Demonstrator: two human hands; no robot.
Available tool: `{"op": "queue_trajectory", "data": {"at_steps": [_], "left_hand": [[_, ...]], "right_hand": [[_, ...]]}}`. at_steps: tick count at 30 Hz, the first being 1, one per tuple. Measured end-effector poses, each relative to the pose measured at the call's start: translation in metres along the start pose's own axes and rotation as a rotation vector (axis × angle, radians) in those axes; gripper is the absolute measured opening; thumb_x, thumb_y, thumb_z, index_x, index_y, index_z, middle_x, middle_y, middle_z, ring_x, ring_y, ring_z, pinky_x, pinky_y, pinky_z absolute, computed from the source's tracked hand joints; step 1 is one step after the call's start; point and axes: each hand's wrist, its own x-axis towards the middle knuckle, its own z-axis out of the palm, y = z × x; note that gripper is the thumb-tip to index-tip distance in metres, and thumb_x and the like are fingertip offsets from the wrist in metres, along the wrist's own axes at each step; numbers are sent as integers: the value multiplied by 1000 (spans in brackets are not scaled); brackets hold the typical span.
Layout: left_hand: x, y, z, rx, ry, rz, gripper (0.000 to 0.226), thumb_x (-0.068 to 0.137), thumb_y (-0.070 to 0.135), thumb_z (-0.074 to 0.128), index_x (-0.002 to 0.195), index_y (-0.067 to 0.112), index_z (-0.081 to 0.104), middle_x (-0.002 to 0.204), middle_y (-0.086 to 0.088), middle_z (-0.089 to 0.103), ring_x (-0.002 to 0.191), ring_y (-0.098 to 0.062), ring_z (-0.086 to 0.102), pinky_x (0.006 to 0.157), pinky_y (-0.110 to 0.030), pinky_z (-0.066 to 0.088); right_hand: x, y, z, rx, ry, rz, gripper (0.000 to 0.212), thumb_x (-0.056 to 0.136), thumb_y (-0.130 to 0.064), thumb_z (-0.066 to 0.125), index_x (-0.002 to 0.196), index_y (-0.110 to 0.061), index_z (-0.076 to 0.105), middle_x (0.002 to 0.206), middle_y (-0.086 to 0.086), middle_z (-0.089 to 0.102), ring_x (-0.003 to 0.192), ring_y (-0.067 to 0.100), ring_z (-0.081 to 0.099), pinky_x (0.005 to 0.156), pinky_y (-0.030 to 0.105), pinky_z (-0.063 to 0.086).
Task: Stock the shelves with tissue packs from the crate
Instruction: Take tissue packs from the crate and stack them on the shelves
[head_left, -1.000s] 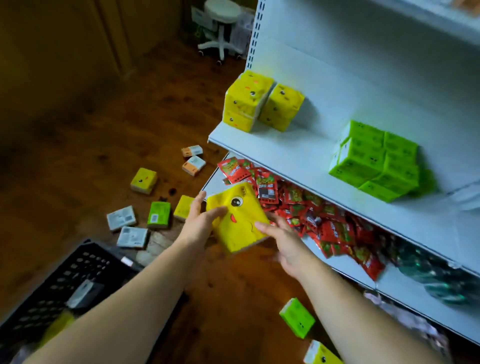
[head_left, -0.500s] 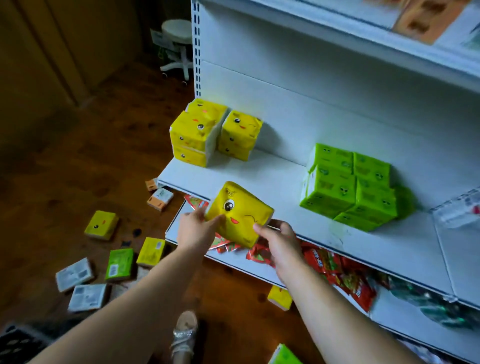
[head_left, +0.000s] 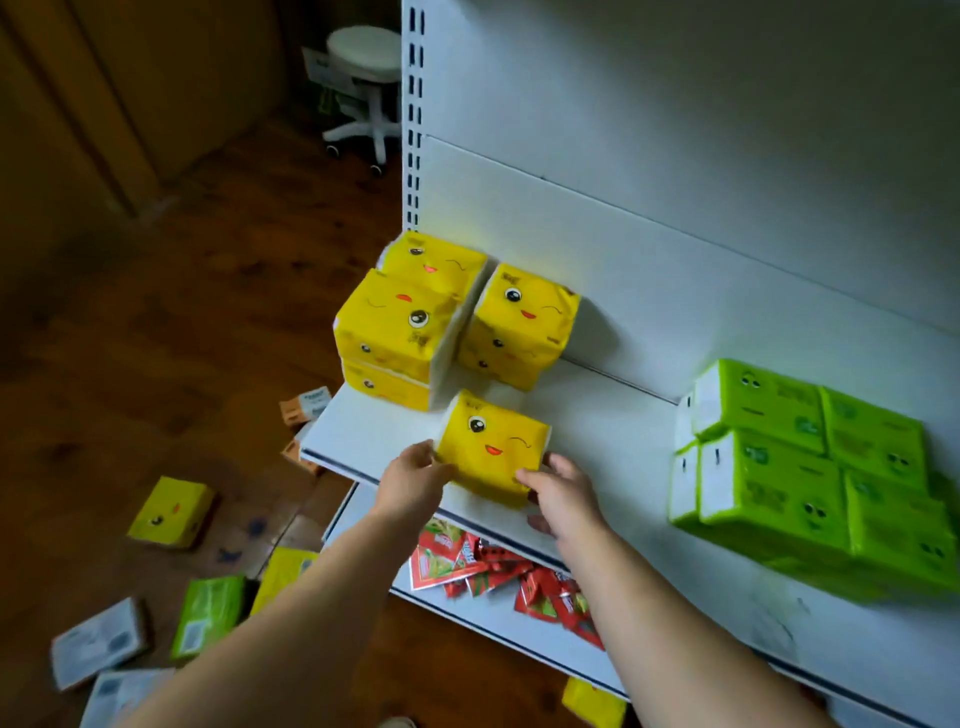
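A yellow pack (head_left: 493, 447) with a winking cartoon face sits face up near the front edge of the white shelf (head_left: 623, 431), gripped at its near corners by the left hand (head_left: 415, 478) and the right hand (head_left: 563, 493). At its 11 o'clock stands a tall yellow stack (head_left: 400, 332), and at 12 o'clock a shorter yellow stack (head_left: 519, 327), close to the back panel. The green packs (head_left: 810, 467) are piled at 3 o'clock on the same shelf. Towards 8 o'clock a loose yellow pack (head_left: 171, 512), a loose green pack (head_left: 208, 616) and white packs (head_left: 98, 642) lie scattered on the floor
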Motion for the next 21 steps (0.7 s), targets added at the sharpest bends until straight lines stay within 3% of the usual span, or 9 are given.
{"op": "queue_trajectory", "data": {"at_steps": [3,6,8,11,15,19,21], "left_hand": [[7,-10,2,-280,104,-82,44,84,6,63,126,7,49,120,-19,55,106,-34,59,85,-38,47],[12,-11,8,-427,122,-119,17,86,4,60,102,7,55,109,-20,61,100,-30,59,80,-33,46],[16,-6,12,-421,76,-87,18,87,2,56,105,5,58,108,-17,62,99,-27,57,76,-30,45],[24,6,18,-418,31,-24,38,89,0,52,127,8,51,118,-6,57,103,-20,52,81,-30,43],[32,20,21,-387,-58,0,52,91,-1,48,140,10,38,139,-1,47,122,-20,44,94,-32,34],[28,18,17,-363,-99,-24,53,92,4,49,142,14,35,141,-2,44,118,-20,45,90,-33,33],[20,11,13,-358,-80,-39,50,92,7,51,140,14,38,140,-4,46,115,-19,47,89,-34,34]], "right_hand": [[5,6,1,-55,54,8,36,86,-24,64,121,-22,54,113,7,62,87,25,64,54,25,44],[15,1,6,-21,98,-40,23,88,-19,62,109,-23,56,102,9,64,62,18,62,49,25,44],[23,-6,11,33,121,-58,20,88,-15,62,108,-17,58,97,11,65,59,17,60,50,26,47],[36,-17,17,124,103,-56,17,89,-16,61,105,-14,58,97,15,67,65,19,64,53,26,49],[47,-32,18,169,-4,-17,4,91,-18,56,88,-16,58,91,12,67,74,20,65,57,26,47],[43,-30,10,121,-52,2,18,91,-19,57,109,-20,55,99,5,66,85,21,64,58,27,46],[32,-27,4,98,-32,-2,22,91,-19,58,111,-22,51,93,-1,62,89,22,62,57,28,46]]}}
